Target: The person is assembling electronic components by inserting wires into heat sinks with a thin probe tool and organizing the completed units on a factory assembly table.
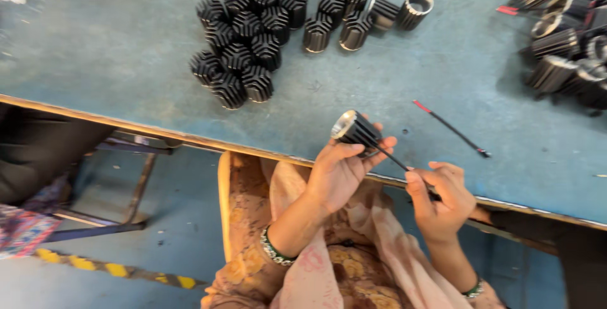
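Black and ribbed, a small finned cylinder (356,131) with a silvery rim is sitting in the left hand (338,173), whose fingers are wrapping around it just above the near edge of the blue-grey table (126,50). The right hand (441,198) is pinching a thin black wire (393,157) that is running up into the cylinder's side. More finned cylinders are standing in a cluster (243,43) farther back, another pile (569,37) is lying at the far right, and a loose red-tipped wire (452,129) is lying on the table near the hands.
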